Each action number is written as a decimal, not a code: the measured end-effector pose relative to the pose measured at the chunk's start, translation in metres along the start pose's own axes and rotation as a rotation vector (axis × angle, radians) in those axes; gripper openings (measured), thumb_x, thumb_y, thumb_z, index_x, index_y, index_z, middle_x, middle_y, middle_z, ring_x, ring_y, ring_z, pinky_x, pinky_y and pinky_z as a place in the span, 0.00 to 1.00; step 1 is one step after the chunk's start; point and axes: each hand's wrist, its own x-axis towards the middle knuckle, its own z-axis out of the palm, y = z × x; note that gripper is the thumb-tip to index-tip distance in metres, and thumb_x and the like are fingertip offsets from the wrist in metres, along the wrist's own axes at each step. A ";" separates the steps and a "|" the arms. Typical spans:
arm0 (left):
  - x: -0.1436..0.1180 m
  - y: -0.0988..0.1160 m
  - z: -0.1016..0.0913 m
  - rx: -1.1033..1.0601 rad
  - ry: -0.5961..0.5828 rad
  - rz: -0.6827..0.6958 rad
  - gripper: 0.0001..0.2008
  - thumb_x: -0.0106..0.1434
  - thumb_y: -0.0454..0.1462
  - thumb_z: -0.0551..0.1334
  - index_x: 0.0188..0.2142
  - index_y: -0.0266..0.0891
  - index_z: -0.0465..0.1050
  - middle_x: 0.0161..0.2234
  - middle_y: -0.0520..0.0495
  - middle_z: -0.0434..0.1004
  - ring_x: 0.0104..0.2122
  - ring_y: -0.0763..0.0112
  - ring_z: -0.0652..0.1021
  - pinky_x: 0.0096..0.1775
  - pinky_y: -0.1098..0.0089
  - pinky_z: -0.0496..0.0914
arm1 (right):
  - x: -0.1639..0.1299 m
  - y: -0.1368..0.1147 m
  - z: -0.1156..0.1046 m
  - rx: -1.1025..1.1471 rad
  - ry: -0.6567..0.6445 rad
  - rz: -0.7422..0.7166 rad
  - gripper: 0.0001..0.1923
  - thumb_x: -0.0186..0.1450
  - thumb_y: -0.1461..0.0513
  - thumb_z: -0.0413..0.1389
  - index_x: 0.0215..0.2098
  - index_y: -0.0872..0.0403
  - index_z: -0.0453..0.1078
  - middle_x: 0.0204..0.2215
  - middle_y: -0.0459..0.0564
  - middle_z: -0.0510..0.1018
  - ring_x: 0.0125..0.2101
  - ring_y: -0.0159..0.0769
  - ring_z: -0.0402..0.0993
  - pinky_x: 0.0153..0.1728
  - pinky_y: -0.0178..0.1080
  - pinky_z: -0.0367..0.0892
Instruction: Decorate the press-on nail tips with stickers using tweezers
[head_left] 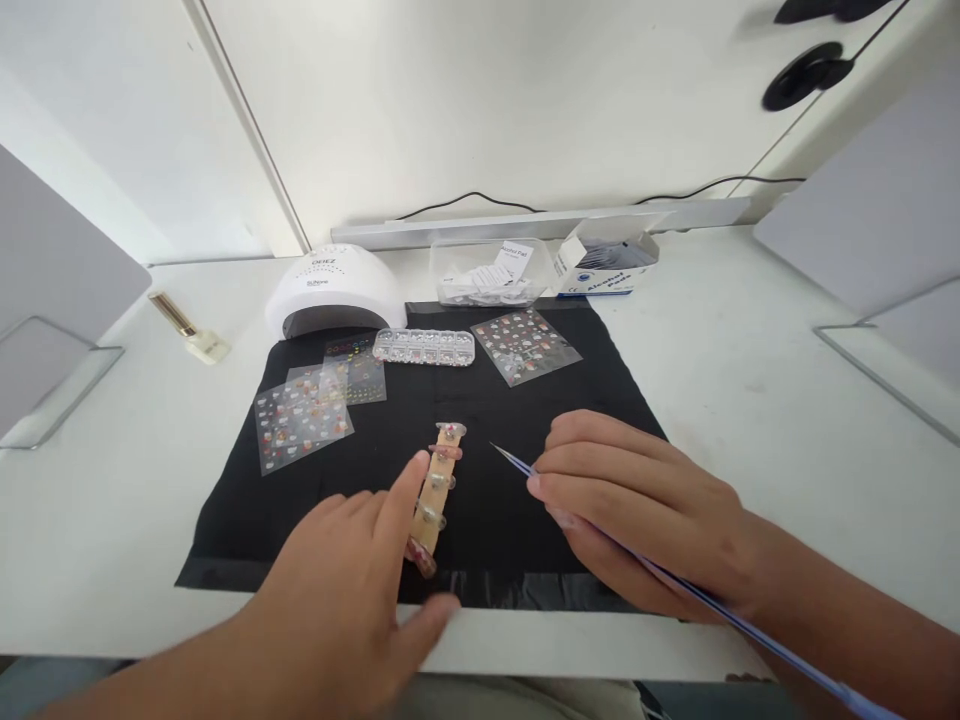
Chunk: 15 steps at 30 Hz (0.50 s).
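On the black mat [495,540] lies a wooden stick [430,497] carrying several fake nails, some clear and some reddish. My left hand [345,580] is beside it, with the index fingertip at the stick's left edge near the upper nails. Its thumb is spread away from the index finger, and nothing is held in it. Pinched in my right hand [637,500] are thin purple-blue tweezers [514,460]. Their pointed tip is above the mat, to the right of the stick and apart from it.
Sticker sheets [300,420] lie at the mat's left, another sheet [525,345] at its right. A rhinestone case [424,347] sits between them. Behind are a white nail lamp [337,285], a clear tray [487,275] and an alcohol pad box [607,265]. A polish bottle [204,345] lies left.
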 end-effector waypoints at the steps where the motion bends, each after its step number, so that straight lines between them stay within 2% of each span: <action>1: 0.000 -0.002 -0.004 -0.039 0.027 0.058 0.44 0.62 0.40 0.63 0.70 0.37 0.40 0.35 0.48 0.82 0.30 0.58 0.82 0.33 0.59 0.74 | 0.000 0.000 0.001 0.018 -0.011 0.020 0.09 0.68 0.73 0.53 0.44 0.58 0.70 0.30 0.52 0.80 0.34 0.38 0.75 0.38 0.44 0.80; 2: 0.001 -0.005 -0.010 -0.072 0.062 0.096 0.45 0.62 0.41 0.63 0.71 0.38 0.39 0.36 0.48 0.82 0.31 0.59 0.82 0.33 0.60 0.74 | 0.001 0.001 0.002 0.042 -0.019 0.049 0.09 0.68 0.73 0.54 0.44 0.58 0.70 0.30 0.52 0.80 0.34 0.37 0.76 0.39 0.44 0.81; 3: 0.006 -0.010 -0.017 -0.102 0.129 0.118 0.43 0.63 0.42 0.62 0.71 0.38 0.42 0.37 0.47 0.81 0.32 0.60 0.81 0.32 0.62 0.72 | 0.001 0.002 0.003 0.065 -0.018 0.074 0.09 0.68 0.73 0.54 0.43 0.58 0.70 0.30 0.52 0.80 0.34 0.37 0.76 0.40 0.44 0.81; 5: 0.023 -0.023 -0.031 -0.140 0.141 0.113 0.34 0.67 0.41 0.61 0.69 0.43 0.51 0.42 0.46 0.78 0.36 0.61 0.80 0.34 0.63 0.72 | 0.002 0.004 0.007 0.069 -0.001 0.094 0.08 0.68 0.74 0.53 0.41 0.57 0.69 0.30 0.51 0.79 0.33 0.36 0.76 0.42 0.43 0.81; 8: 0.060 -0.041 -0.041 -0.273 0.153 0.136 0.12 0.68 0.34 0.60 0.51 0.45 0.68 0.39 0.51 0.74 0.34 0.69 0.74 0.36 0.67 0.69 | 0.000 0.011 0.017 0.020 0.008 0.098 0.09 0.67 0.74 0.53 0.38 0.55 0.68 0.29 0.51 0.80 0.33 0.37 0.77 0.40 0.44 0.82; 11: 0.092 -0.053 -0.033 -0.452 0.074 0.202 0.07 0.65 0.28 0.59 0.40 0.41 0.70 0.37 0.51 0.73 0.37 0.69 0.74 0.40 0.67 0.69 | -0.004 0.015 0.026 -0.041 0.035 0.032 0.10 0.68 0.73 0.52 0.36 0.56 0.70 0.29 0.52 0.80 0.34 0.38 0.79 0.38 0.44 0.83; 13: 0.101 -0.058 -0.022 -0.540 0.050 0.239 0.07 0.66 0.27 0.58 0.40 0.40 0.70 0.39 0.50 0.74 0.41 0.69 0.74 0.43 0.67 0.69 | -0.008 0.013 0.028 -0.091 0.047 0.022 0.10 0.69 0.73 0.52 0.35 0.55 0.71 0.28 0.52 0.81 0.35 0.39 0.80 0.39 0.45 0.84; 15: 0.104 -0.062 -0.012 -0.577 0.068 0.241 0.08 0.67 0.27 0.58 0.42 0.39 0.70 0.40 0.49 0.74 0.42 0.70 0.74 0.45 0.68 0.69 | -0.012 0.009 0.028 -0.112 -0.001 0.108 0.09 0.69 0.72 0.54 0.35 0.54 0.72 0.30 0.52 0.83 0.37 0.40 0.82 0.42 0.47 0.84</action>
